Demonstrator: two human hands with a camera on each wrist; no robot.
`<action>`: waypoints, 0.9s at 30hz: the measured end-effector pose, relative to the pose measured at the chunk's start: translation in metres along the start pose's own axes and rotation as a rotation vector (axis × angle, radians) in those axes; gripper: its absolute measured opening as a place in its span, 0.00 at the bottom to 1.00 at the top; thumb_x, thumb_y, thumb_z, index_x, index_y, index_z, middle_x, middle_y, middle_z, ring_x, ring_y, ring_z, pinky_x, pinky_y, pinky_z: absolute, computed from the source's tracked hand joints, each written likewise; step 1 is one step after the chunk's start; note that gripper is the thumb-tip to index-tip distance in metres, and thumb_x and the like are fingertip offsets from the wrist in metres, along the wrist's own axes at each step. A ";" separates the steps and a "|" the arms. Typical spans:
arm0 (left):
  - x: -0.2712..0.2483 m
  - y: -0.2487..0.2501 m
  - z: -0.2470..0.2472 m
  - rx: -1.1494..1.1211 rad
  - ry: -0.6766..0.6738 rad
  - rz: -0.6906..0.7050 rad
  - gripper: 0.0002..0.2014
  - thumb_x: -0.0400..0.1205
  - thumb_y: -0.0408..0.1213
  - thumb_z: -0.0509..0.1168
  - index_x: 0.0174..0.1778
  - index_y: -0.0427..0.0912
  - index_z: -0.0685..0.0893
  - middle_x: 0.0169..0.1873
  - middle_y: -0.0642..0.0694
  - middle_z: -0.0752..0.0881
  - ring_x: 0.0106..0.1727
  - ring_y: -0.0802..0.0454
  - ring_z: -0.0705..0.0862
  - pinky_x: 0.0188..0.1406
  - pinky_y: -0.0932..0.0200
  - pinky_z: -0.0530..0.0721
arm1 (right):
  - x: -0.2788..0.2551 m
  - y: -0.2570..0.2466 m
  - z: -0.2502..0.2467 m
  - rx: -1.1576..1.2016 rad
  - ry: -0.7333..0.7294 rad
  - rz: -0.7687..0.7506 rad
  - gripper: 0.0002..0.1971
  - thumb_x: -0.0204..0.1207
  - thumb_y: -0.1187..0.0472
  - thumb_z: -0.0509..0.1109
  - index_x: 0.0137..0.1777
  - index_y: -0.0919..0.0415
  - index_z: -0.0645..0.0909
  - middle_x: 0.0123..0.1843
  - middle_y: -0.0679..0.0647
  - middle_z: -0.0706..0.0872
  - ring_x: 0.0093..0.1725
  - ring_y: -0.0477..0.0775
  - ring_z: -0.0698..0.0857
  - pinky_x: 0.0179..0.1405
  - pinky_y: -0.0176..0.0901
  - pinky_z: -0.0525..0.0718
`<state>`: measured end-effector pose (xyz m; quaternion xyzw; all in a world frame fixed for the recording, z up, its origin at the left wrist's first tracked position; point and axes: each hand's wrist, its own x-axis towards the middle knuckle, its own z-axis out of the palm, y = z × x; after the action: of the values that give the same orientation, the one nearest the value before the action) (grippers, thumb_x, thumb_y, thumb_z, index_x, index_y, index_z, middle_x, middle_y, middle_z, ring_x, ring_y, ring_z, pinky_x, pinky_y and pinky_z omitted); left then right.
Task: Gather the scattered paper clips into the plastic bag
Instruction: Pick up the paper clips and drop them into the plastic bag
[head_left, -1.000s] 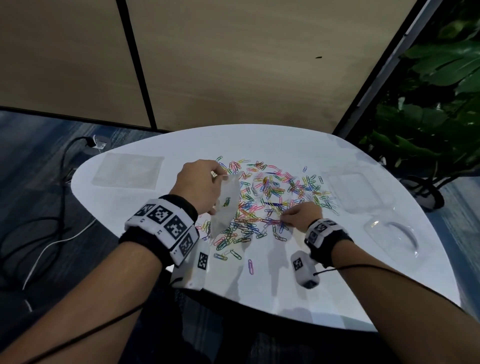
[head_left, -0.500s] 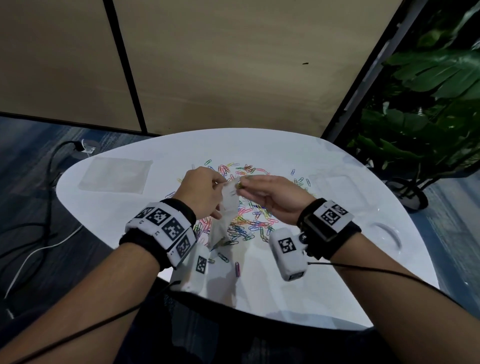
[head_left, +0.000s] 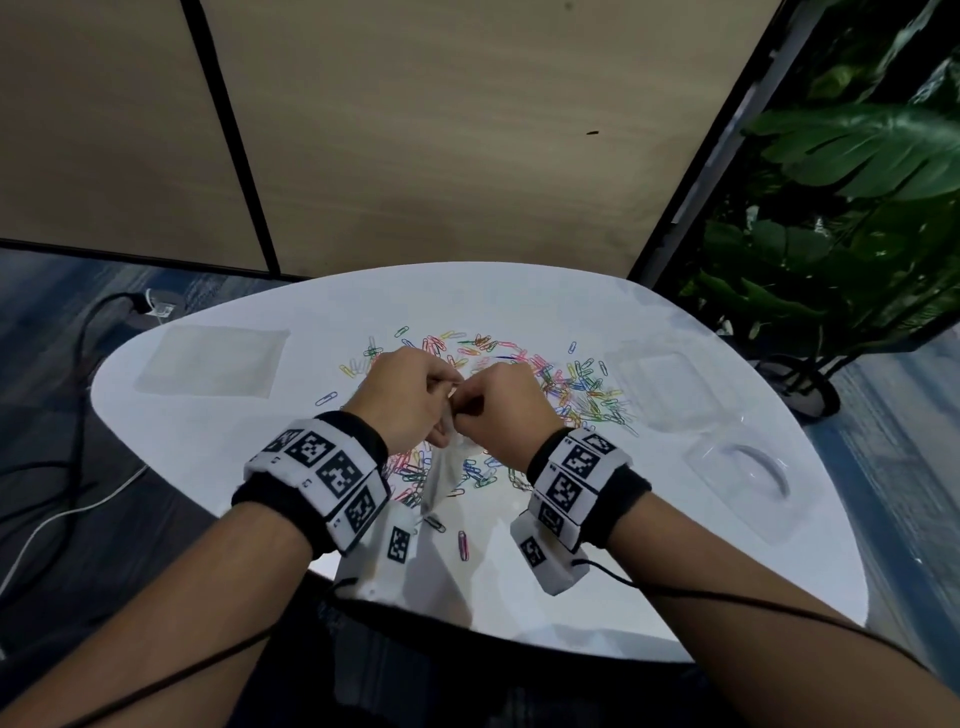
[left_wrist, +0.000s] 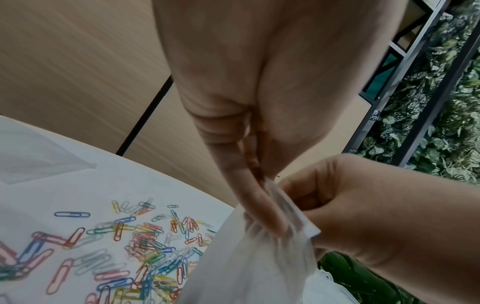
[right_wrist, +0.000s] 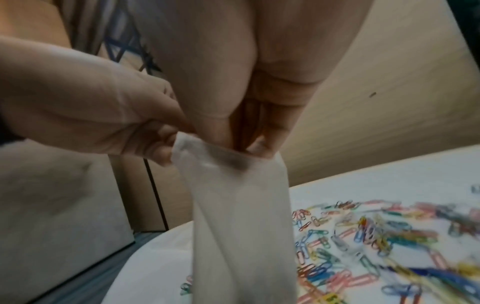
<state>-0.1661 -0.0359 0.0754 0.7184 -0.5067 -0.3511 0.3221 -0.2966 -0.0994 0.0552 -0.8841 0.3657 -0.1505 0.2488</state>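
Note:
Many coloured paper clips (head_left: 571, 389) lie scattered over the middle of the white table (head_left: 249, 431), also in the wrist views (left_wrist: 145, 242) (right_wrist: 376, 236). A small translucent plastic bag (head_left: 447, 467) hangs upright above them. My left hand (head_left: 410, 400) pinches the bag's rim (left_wrist: 275, 197) between thumb and fingers. My right hand (head_left: 498, 410) is curled right beside it, fingertips (right_wrist: 262, 148) bunched and tucked into the bag's mouth (right_wrist: 207, 152). Whatever those fingertips carry is hidden. The bag's body (right_wrist: 239, 216) sags toward the table.
A flat clear bag (head_left: 208, 361) lies at the table's far left. Clear plastic packaging (head_left: 670, 389) and a clear blister tray (head_left: 743, 473) sit on the right. A large plant (head_left: 831, 234) stands beyond the right edge. Cables (head_left: 78, 364) run over the floor on the left.
My right hand left the pile of clips, rose and came to the bag's mouth, where its fingertips now sit. The left hand kept holding the bag up.

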 end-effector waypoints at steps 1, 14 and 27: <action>0.000 -0.001 0.000 -0.002 -0.005 0.000 0.12 0.89 0.31 0.59 0.59 0.39 0.89 0.35 0.37 0.92 0.27 0.46 0.92 0.30 0.63 0.90 | 0.001 0.000 -0.001 -0.016 -0.004 -0.012 0.11 0.66 0.71 0.68 0.35 0.59 0.91 0.25 0.51 0.82 0.27 0.52 0.76 0.31 0.34 0.72; -0.005 -0.012 -0.024 -0.001 0.078 -0.027 0.13 0.88 0.29 0.59 0.64 0.35 0.86 0.36 0.36 0.89 0.25 0.49 0.90 0.24 0.66 0.88 | -0.009 0.098 0.006 0.008 -0.333 0.651 0.32 0.72 0.59 0.79 0.76 0.62 0.74 0.68 0.60 0.83 0.43 0.55 0.91 0.41 0.47 0.92; -0.013 -0.031 -0.054 -0.020 0.117 -0.054 0.13 0.88 0.30 0.59 0.64 0.37 0.87 0.30 0.43 0.86 0.24 0.51 0.90 0.24 0.67 0.86 | 0.001 0.075 0.097 -0.199 -0.161 0.336 0.21 0.72 0.56 0.76 0.65 0.61 0.83 0.63 0.61 0.76 0.55 0.61 0.82 0.59 0.46 0.82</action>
<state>-0.1092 -0.0090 0.0816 0.7480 -0.4639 -0.3222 0.3486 -0.2955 -0.1143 -0.0664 -0.8401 0.5000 0.0009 0.2103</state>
